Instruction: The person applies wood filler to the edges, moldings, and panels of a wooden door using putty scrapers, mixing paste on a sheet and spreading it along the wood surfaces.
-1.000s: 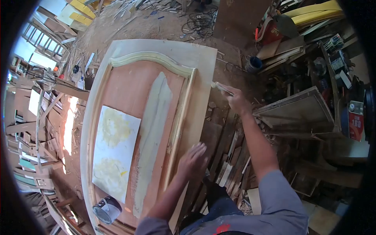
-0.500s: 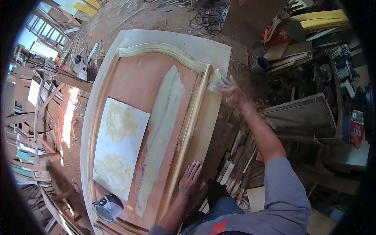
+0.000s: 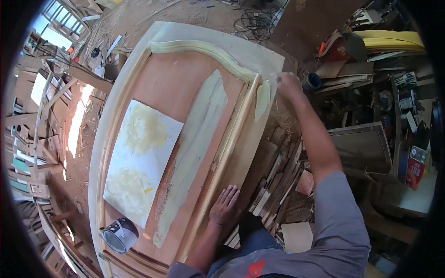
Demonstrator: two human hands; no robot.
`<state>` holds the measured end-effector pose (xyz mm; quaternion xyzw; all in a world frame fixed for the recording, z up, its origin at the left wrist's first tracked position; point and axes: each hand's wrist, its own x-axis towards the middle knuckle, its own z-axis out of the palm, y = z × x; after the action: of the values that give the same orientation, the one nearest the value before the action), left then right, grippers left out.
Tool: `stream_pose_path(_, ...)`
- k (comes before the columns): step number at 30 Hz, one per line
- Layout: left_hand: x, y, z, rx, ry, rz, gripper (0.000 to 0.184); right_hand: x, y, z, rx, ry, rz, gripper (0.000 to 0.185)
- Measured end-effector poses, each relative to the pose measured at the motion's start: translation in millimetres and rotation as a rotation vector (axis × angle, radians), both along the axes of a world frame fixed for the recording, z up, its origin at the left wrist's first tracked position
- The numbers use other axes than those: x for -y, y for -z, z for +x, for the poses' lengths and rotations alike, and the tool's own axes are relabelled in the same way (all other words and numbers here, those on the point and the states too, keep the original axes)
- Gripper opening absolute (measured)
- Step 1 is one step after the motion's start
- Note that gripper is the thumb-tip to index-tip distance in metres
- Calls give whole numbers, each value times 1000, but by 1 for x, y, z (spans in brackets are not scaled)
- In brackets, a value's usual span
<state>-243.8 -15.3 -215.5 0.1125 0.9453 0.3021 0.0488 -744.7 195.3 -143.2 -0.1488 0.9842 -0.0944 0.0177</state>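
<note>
My right hand (image 3: 289,86) is closed by the upper right corner of a large arched wooden panel (image 3: 185,34). The putty knife seen in it earlier is mostly hidden by the fingers now. A pale putty patch (image 3: 263,101) lies on the panel's margin, just left of this hand. My left hand (image 3: 225,204) rests flat on the right margin, fingers spread, holding nothing. Inside the raised moulding (image 3: 229,148) are a long putty strip (image 3: 194,153) and a white sheet (image 3: 160,134) smeared with putty. An open can (image 3: 120,235) stands at the lower left.
Wood offcuts (image 3: 278,173) lie on the ground right of the panel. A dark bucket (image 3: 312,81) is beyond my right hand, with a framed board (image 3: 364,146) and a cluttered shelf farther right. Tangled cable (image 3: 255,24) lies behind the panel; scrap wood is piled at left.
My right hand came onto the panel's right margin, where a putty patch now shows, then moved off up and right. My left hand came down flat on the panel. The view shifted.
</note>
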Motion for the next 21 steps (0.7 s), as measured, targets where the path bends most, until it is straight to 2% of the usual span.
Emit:
stream_pose_path(1, 0, 2, 2, -6, -7, 9, 83, -3, 19, -14, -32, -9, 85, 33)
stream_pose_path(4, 0, 14, 3, -84, 13, -85, 81, 13, 24, -16, 110, -14, -6, 31)
stream_pose_path(7, 1, 6, 3, -23, -21, 58, 80, 19, 25, 1, 158, -109, -134, 33)
stream_pose_path(10, 5, -10, 1, 24, -27, 94, 80, 25, 23, 15, 243, -140, -91, 33)
stream_pose_path(16, 9, 9, 12, -70, -8, 78, 79, 48, 19, 77, 273, -45, 13, 29)
stream_pose_path(21, 14, 14, 20, -143, -65, 341, 58, 69, 9, 154, 205, -93, 5, 31)
